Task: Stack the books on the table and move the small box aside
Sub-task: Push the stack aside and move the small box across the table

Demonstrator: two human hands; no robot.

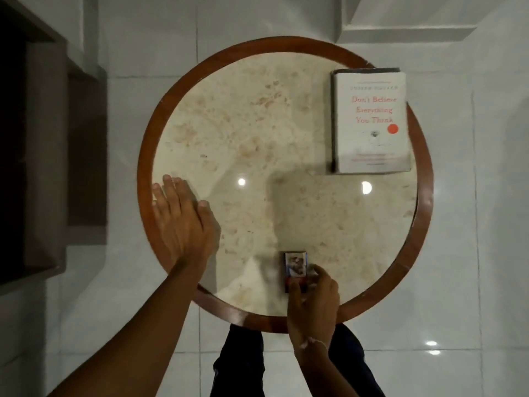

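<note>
The books [371, 121] look already stacked, a white-covered one on top with a darker edge showing beneath, lying at the far right edge of the round desk [423, 224]; how many lie under it cannot be told; what seems left is the small box [295, 267], at the near edge, pinched by the right hand [312, 302]; the left hand [180, 219] rests flat and open near the left edge, holding nothing

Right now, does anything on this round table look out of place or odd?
Only the book stack: its far right corner overhangs the table rim. The small box lies straight under the right hand.
</note>
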